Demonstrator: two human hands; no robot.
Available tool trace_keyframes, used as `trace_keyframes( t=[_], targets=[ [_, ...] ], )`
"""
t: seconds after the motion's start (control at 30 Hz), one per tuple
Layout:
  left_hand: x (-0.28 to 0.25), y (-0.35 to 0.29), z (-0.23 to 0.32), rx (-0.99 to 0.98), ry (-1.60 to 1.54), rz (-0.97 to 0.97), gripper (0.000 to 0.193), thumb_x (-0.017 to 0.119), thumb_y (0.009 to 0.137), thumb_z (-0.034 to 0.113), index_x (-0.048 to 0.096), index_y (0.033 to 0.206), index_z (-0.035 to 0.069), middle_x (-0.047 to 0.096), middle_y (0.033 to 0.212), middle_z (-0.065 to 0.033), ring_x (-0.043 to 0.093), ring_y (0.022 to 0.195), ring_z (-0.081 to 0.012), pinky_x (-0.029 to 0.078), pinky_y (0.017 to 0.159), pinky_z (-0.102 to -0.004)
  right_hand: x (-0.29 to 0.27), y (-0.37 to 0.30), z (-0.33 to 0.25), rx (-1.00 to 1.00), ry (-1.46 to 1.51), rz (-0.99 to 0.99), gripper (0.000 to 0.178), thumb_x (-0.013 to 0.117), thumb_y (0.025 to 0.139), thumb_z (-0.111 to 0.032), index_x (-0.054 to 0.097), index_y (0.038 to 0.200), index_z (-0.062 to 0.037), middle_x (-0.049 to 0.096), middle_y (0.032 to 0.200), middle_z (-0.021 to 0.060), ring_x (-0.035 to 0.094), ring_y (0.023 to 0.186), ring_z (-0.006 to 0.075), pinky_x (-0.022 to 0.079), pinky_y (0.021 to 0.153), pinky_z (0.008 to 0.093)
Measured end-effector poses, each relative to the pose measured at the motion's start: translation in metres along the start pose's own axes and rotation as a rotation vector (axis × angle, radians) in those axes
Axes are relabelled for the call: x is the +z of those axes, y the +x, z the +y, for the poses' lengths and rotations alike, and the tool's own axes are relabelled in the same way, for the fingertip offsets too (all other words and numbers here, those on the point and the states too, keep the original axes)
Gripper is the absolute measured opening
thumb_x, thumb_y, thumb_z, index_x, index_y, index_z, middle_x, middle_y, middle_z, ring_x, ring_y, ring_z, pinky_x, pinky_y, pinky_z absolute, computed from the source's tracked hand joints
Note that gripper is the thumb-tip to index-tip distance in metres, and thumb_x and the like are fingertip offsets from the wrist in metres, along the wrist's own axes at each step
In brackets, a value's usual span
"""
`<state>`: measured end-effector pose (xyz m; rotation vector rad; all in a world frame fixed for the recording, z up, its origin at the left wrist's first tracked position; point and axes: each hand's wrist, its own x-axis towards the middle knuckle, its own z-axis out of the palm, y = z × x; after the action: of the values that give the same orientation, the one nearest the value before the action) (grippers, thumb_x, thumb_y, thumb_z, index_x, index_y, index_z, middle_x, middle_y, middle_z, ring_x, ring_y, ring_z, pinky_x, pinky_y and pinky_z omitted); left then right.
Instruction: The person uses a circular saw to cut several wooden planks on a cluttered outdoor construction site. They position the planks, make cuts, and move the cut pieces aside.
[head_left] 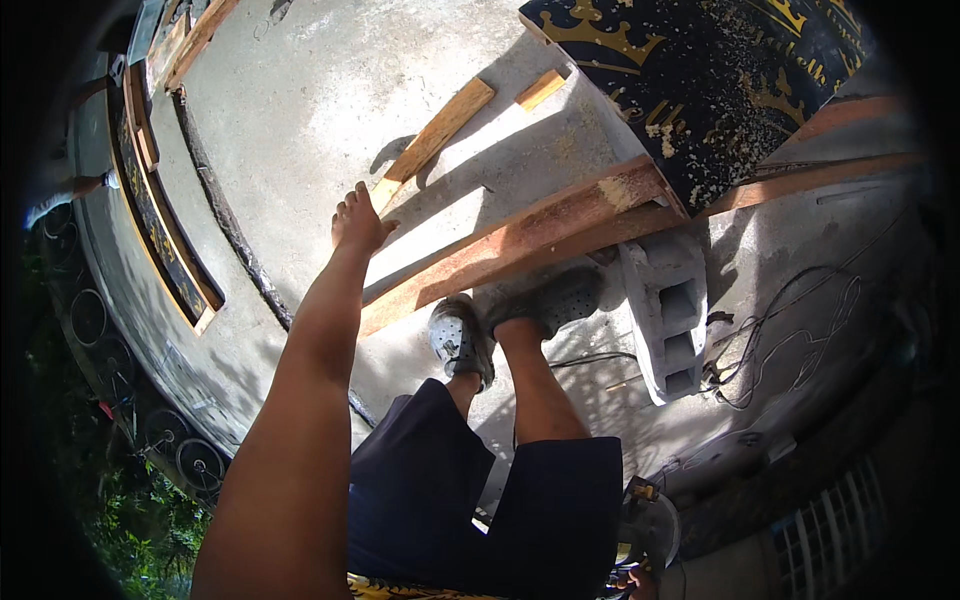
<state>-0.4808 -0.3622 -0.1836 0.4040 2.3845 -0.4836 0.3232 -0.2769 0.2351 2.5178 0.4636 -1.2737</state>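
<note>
My left arm stretches forward over the concrete floor. My left hand [360, 222] is closed at the near end of a short wooden board [442, 128], which lies between thumb and fingers; the palm side is hidden. Low on the right, beside my shorts, is a power tool with a round guard that looks like a circular saw [657, 530]. Only some fingers of my right hand [638, 580] show there, wrapped at the tool, at the picture's lower edge.
Long planks [540, 228] cross in front of my feet. A dark printed panel [700, 90] strewn with sawdust rests over them. A hollow concrete block [668, 325] stands right of my shoes, near a loose cable [790, 330]. A small wood offcut [541, 89] lies farther off.
</note>
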Motion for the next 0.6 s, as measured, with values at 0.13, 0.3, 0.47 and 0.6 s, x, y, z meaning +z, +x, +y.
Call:
trace_keyframes(
  t=[0.13, 0.3, 0.47, 0.6],
  targets=[
    [0.038, 0.047, -0.005, 0.019, -0.089, -0.027, 0.066, 0.077, 0.095, 0.037, 0.045, 0.147, 0.012, 0.055, 0.148, -0.0189, 0.058, 0.134, -0.0382, 0.052, 0.108, -0.0482, 0.063, -0.034, -0.044, 0.104, 0.229, 0.005, 0.013, 0.072, 0.093, -0.011, 0.07, 0.106, -0.0142, 0.063, 0.074, -0.0007, 0.059, 0.052, 0.0121, 0.039, 0.036, 0.0237],
    [-0.031, 0.047, -0.026, 0.027, -0.153, 0.022, 0.039, 0.061, 0.103, 0.034, 0.059, 0.134, 0.009, 0.07, 0.13, -0.0193, 0.067, 0.122, -0.0395, 0.054, 0.103, -0.0478, 0.09, -0.045, -0.023, -0.084, 0.35, -0.089, 0.013, 0.072, 0.087, -0.007, 0.067, 0.099, -0.0092, 0.061, 0.074, 0.0005, 0.059, 0.06, 0.0151, 0.05, 0.055, 0.0296],
    [-0.107, -0.013, -0.116, 0.185, -0.173, 0.035, 0.065, 0.071, 0.098, 0.046, 0.051, 0.146, 0.007, 0.064, 0.142, -0.0201, 0.061, 0.132, -0.0376, 0.051, 0.108, -0.0481, 0.083, -0.04, -0.016, -0.222, 0.16, -0.175, 0.026, 0.073, 0.085, -0.001, 0.065, 0.108, -0.0097, 0.057, 0.072, 0.0026, 0.057, 0.054, 0.0186, 0.054, 0.052, 0.0389],
    [-0.081, -0.042, -0.129, 0.143, -0.148, -0.024, 0.081, 0.079, 0.09, 0.055, 0.049, 0.149, 0.007, 0.063, 0.143, -0.0197, 0.06, 0.134, -0.0358, 0.051, 0.11, -0.047, 0.089, -0.043, -0.04, -0.253, 0.09, -0.254, 0.037, 0.071, 0.082, 0.001, 0.066, 0.117, -0.0096, 0.058, 0.074, 0.0023, 0.057, 0.054, 0.0176, 0.055, 0.051, 0.0378]
  ],
)
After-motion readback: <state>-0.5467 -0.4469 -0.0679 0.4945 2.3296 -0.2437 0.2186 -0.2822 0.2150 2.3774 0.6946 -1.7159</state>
